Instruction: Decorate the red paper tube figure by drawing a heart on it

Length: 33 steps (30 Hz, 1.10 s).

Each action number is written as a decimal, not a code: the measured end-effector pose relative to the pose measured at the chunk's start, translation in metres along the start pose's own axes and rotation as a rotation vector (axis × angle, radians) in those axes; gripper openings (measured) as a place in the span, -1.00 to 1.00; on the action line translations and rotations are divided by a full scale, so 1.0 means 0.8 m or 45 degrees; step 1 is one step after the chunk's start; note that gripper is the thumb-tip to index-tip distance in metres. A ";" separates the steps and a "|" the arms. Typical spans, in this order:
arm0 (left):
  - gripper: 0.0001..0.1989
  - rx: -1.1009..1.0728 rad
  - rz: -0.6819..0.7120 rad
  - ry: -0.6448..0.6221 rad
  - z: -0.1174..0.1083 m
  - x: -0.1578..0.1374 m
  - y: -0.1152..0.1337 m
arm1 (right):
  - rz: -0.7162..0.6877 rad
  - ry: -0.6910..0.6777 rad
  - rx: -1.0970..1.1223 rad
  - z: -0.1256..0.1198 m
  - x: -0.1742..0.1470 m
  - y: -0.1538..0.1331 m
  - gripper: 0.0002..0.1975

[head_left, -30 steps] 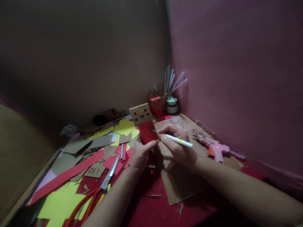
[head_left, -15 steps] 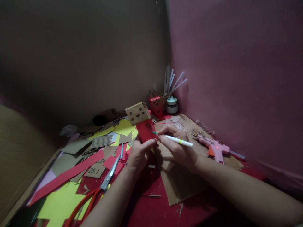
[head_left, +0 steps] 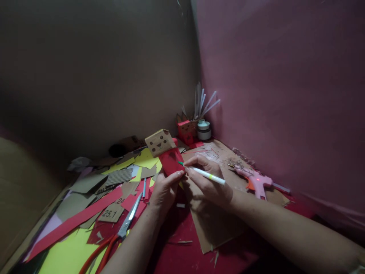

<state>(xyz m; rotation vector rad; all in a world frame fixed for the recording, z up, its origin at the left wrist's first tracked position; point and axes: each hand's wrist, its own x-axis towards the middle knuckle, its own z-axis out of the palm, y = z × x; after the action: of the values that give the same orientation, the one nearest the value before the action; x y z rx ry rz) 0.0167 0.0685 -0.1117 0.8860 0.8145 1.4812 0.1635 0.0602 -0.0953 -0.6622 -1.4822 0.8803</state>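
Note:
My left hand (head_left: 165,190) is closed around the lower part of a small box figure (head_left: 170,161). The figure has a red paper body and a tan cardboard head with a drawn face, and it leans to the left. In my right hand (head_left: 209,177) a white marker pen (head_left: 207,175) with a green tip is pinched between thumb and fingers. Its tip is at the right side of the red body, on or just off the surface; I cannot tell which. A dark patch shows on the body near the head.
Orange-handled scissors (head_left: 125,226) lie left of my left forearm among paper and cardboard scraps. On the right rests a pink glue gun (head_left: 258,180) with a lit red light. A second red figure (head_left: 185,131), a lidded jar (head_left: 204,130) and glue sticks (head_left: 209,102) stand in the back corner.
The whole view has shifted, so everything sits slightly further left and most of it lower. Both hands keep their holds, and the pen tip stays by the red body.

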 end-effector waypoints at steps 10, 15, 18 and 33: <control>-0.66 0.028 0.051 -0.025 0.007 -0.004 0.004 | 0.024 0.007 0.033 0.001 0.000 0.000 -0.91; -0.54 0.046 0.053 -0.039 0.009 -0.006 0.004 | 0.037 0.012 0.012 0.002 0.001 0.000 -0.92; -0.53 0.057 0.058 -0.046 0.009 -0.007 0.004 | 0.026 0.009 0.005 0.002 0.001 -0.002 -0.92; -0.52 0.075 0.103 -0.049 0.009 -0.006 0.003 | 0.055 -0.094 0.025 0.001 0.002 -0.004 -0.92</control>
<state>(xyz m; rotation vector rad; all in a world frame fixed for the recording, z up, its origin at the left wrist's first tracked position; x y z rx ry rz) 0.0222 0.0632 -0.1068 0.9989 0.8058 1.5122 0.1628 0.0595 -0.0915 -0.6552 -1.5281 0.9601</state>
